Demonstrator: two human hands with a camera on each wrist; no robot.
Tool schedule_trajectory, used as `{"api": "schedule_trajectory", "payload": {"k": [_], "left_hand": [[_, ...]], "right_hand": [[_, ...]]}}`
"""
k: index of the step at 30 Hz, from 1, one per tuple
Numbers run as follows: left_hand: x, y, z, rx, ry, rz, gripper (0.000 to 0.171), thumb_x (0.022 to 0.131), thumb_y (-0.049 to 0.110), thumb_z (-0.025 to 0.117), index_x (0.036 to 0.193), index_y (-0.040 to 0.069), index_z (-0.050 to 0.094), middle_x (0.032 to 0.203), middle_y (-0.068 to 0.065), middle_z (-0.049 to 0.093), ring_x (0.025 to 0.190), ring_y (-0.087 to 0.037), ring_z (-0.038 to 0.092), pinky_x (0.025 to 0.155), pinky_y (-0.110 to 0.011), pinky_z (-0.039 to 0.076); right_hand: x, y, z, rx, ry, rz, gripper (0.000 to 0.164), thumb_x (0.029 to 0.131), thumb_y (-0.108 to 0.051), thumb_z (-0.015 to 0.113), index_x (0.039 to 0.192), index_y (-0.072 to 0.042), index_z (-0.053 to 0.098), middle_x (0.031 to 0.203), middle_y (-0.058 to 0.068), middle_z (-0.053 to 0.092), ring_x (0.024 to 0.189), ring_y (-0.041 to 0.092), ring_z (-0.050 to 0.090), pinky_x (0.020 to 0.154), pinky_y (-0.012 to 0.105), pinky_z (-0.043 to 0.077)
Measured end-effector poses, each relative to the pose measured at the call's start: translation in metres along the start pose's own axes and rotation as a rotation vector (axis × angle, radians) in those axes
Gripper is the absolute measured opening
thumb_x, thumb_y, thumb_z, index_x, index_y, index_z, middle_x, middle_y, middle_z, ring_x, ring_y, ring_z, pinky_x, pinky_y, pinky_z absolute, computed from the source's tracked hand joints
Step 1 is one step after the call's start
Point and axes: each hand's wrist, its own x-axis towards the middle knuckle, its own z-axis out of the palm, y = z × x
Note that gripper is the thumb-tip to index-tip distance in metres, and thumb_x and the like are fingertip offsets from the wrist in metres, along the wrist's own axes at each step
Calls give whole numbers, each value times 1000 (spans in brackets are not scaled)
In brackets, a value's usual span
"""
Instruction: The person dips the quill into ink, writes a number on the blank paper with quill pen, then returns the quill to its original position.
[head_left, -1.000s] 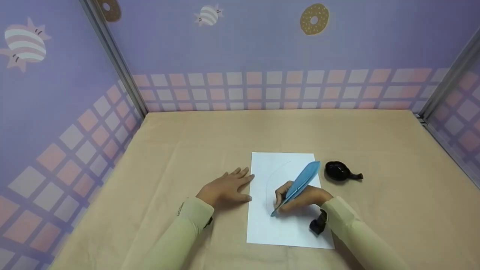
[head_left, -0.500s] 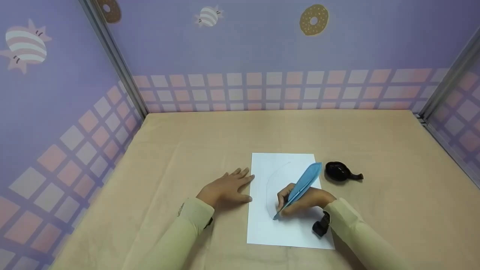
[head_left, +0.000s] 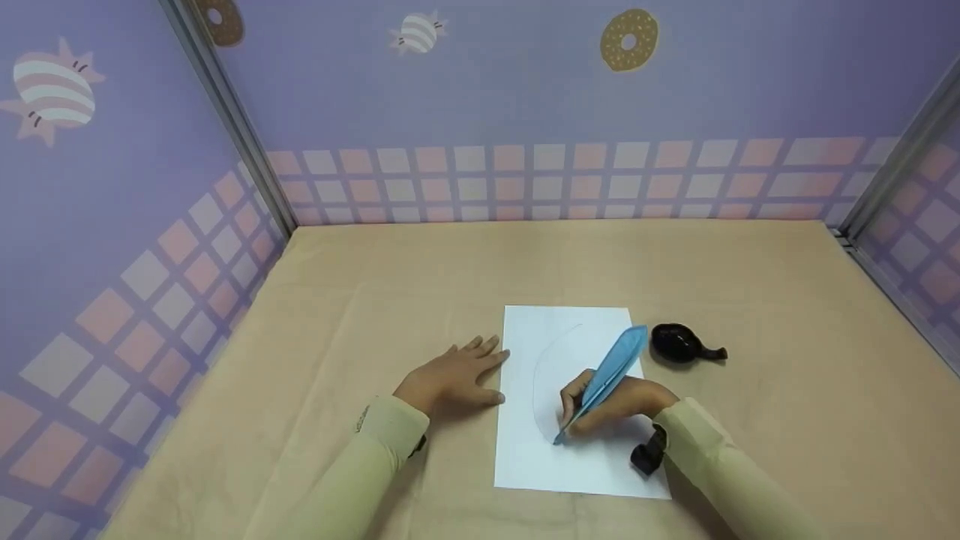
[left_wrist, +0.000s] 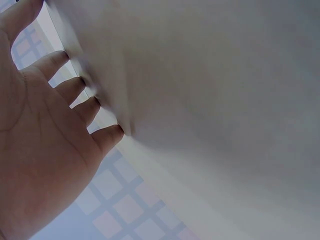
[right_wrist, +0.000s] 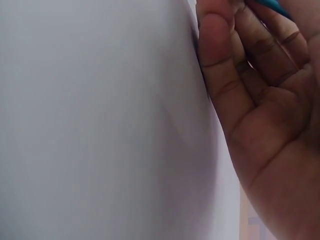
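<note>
A sheet of white paper lies on the table with a thin curved line drawn down its left part. My right hand pinches a blue feather pen, its tip on the paper at the line's lower end. In the right wrist view, curled fingers rest by the white sheet, and only a sliver of the blue pen shows. My left hand rests flat with spread fingers, its fingertips at the paper's left edge. The left wrist view shows that hand with its fingertips touching the surface.
Right of the paper lies a glossy black rounded object with a short stem; its kind is unclear. A beige cloth covers the table. Patterned purple walls stand behind and at the sides. A black wrist camera hangs under the right wrist.
My right hand and the feather pen have moved slightly right and toward the near edge, and the drawn line has lengthened along its lower curve. The left hand has stayed in place.
</note>
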Motion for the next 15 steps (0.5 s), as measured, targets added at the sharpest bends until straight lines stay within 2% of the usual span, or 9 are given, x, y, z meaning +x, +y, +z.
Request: {"api": "schedule_trajectory", "payload": {"k": [7,15], "left_hand": [[1,-1,1,0,-1,-8,76,92,54,53,154,25,22,163,0,7,151,-25,4,122,-51,8],[1,-1,1,-18,-3,-9,75,92,53,53,155,25,22,163,0,7,151,-25,4,122,-51,8]], "right_hand": [[-4,-2,-1,-9,-1,11,11,76,5,70,87,6,68,81,27,65,73,2,56,70,16,49],[-7,0,-1,-54,19,52,9,75,3,72,83,1,70,79,3,72,70,2,55,65,15,47]]}}
